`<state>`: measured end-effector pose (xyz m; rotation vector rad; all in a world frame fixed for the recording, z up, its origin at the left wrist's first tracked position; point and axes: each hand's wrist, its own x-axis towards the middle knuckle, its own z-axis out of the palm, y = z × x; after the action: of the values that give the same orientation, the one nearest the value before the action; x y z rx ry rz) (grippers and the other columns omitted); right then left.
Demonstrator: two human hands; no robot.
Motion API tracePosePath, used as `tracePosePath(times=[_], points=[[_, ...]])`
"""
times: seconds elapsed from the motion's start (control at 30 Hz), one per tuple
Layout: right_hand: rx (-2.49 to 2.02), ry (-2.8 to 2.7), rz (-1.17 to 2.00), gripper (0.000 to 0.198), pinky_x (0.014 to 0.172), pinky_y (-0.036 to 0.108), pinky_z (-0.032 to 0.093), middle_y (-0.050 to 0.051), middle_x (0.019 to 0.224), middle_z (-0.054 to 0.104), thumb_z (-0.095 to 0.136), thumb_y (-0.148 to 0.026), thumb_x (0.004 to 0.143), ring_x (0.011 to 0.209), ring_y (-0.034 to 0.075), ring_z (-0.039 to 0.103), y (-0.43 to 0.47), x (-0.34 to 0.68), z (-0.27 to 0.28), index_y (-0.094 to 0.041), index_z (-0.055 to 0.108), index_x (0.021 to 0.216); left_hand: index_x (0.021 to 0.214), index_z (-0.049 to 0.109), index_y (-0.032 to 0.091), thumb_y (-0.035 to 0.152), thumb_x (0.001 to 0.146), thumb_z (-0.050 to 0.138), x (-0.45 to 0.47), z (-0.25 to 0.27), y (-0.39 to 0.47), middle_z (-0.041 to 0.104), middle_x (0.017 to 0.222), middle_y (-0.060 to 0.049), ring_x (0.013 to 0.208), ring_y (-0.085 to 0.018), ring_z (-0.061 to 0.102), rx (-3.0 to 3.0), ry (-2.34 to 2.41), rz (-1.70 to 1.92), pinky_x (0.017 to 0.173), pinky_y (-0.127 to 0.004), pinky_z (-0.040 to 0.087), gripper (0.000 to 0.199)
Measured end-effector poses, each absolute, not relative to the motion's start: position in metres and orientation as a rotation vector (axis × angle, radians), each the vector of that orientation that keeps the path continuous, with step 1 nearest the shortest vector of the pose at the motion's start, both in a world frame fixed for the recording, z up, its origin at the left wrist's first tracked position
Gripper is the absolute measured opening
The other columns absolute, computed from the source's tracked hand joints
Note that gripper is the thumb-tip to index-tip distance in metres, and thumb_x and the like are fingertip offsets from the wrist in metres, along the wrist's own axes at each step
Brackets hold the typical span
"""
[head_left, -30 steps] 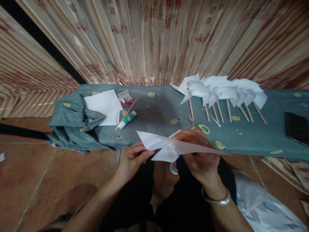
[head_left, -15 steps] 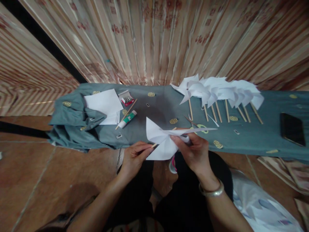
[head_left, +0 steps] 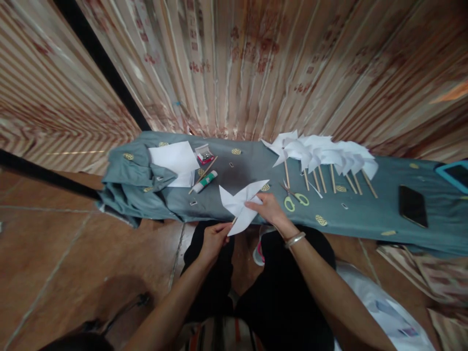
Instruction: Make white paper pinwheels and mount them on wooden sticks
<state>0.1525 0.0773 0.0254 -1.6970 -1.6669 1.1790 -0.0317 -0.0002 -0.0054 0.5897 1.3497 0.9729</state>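
A white paper pinwheel [head_left: 241,204] is held between my hands just over the near edge of the cloth-covered table. My left hand [head_left: 215,239] pinches the wooden stick [head_left: 234,221] of the pinwheel, most of which is hidden by paper and fingers. With thumb and fingers closed, my right hand [head_left: 268,207] grips the right side of the paper blades. Scissors [head_left: 294,196] with yellow-green handles lie open to the right of that hand. Farther back, a row of finished-looking pinwheels [head_left: 321,151] on wooden sticks overlaps along the table.
At the left lie white paper sheets [head_left: 173,158], an opened small box of metal pins [head_left: 205,155], a loose stick [head_left: 210,166] and a glue stick [head_left: 205,181]. A black phone [head_left: 412,205] and a blue-framed device [head_left: 455,174] rest at the right. A curtain [head_left: 234,63] hangs behind the table.
The pinwheel has turned so its blades face the camera more. My right hand has shifted left and no longer covers the scissors. The whole view has also shifted somewhat.
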Motion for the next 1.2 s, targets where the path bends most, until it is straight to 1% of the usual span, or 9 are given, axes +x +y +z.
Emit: tracePosePath(times=[0.1, 0.3, 0.4, 0.5, 0.67, 0.93, 1.2], points=[[-1.700, -1.737, 1.210, 0.022, 0.062, 0.025, 0.047, 0.006, 0.078, 0.074, 0.067, -0.029, 0.073, 0.069, 0.018, 0.064, 0.089, 0.152, 0.025, -0.012, 0.074, 0.084, 0.072, 0.078, 0.010, 0.047, 0.045, 0.085, -0.031, -0.006, -0.002, 0.051, 0.040, 0.002, 0.038, -0.005, 0.038, 0.535, 1.311, 0.984, 0.041, -0.020, 0.022, 0.046], [-1.739, -1.918, 1.220, 0.017, 0.057, 0.022, 0.043, 0.002, 0.068, 0.069, 0.068, -0.024, 0.070, 0.064, 0.016, 0.061, 0.102, 0.149, 0.029, -0.011, 0.075, 0.079, 0.063, 0.075, 0.009, 0.043, 0.044, 0.087, -0.027, -0.007, -0.004, 0.051, 0.041, 0.001, 0.037, -0.004, 0.036, 0.481, 1.257, 0.990, 0.040, -0.020, 0.021, 0.041], [-1.749, -2.023, 1.201, 0.016, 0.054, 0.021, 0.040, 0.000, 0.064, 0.065, 0.068, -0.024, 0.069, 0.062, 0.015, 0.058, 0.108, 0.148, 0.034, -0.011, 0.074, 0.076, 0.061, 0.074, 0.010, 0.040, 0.043, 0.087, -0.026, -0.006, -0.004, 0.059, 0.049, -0.001, 0.037, -0.003, 0.037, 0.450, 1.236, 1.003, 0.040, -0.021, 0.021, 0.038], [-1.747, -2.134, 1.174, 0.015, 0.054, 0.021, 0.039, 0.000, 0.064, 0.065, 0.070, -0.025, 0.068, 0.063, 0.014, 0.058, 0.114, 0.147, 0.038, -0.012, 0.074, 0.074, 0.062, 0.073, 0.010, 0.035, 0.042, 0.087, -0.026, -0.002, -0.003, 0.064, 0.057, -0.003, 0.038, -0.003, 0.041, 0.421, 1.218, 1.003, 0.039, -0.021, 0.024, 0.034], [-1.748, -2.320, 1.124, 0.011, 0.058, 0.021, 0.039, 0.000, 0.068, 0.066, 0.072, -0.024, 0.067, 0.068, 0.016, 0.060, 0.124, 0.143, 0.045, -0.014, 0.073, 0.074, 0.060, 0.072, 0.010, 0.029, 0.044, 0.087, -0.027, 0.003, -0.002, 0.063, 0.057, -0.002, 0.038, -0.004, 0.043, 0.386, 1.202, 0.963, 0.038, -0.020, 0.026, 0.029], [-1.711, -2.566, 1.086, 0.008, 0.061, 0.021, 0.040, 0.001, 0.075, 0.069, 0.072, -0.022, 0.072, 0.073, 0.016, 0.062, 0.130, 0.139, 0.062, -0.016, 0.073, 0.077, 0.063, 0.073, 0.010, 0.025, 0.048, 0.084, -0.027, 0.002, -0.002, 0.062, 0.058, -0.002, 0.040, -0.004, 0.044, 0.338, 1.179, 0.909, 0.037, -0.019, 0.026, 0.024], [-1.658, -2.744, 1.042, 0.009, 0.058, 0.021, 0.037, 0.000, 0.071, 0.066, 0.074, -0.026, 0.072, 0.069, 0.015, 0.059, 0.140, 0.135, 0.069, -0.017, 0.071, 0.075, 0.063, 0.072, 0.009, 0.025, 0.050, 0.085, -0.027, 0.003, 0.000, 0.061, 0.058, -0.001, 0.041, -0.004, 0.046, 0.292, 1.156, 0.861, 0.038, -0.018, 0.027, 0.025]])
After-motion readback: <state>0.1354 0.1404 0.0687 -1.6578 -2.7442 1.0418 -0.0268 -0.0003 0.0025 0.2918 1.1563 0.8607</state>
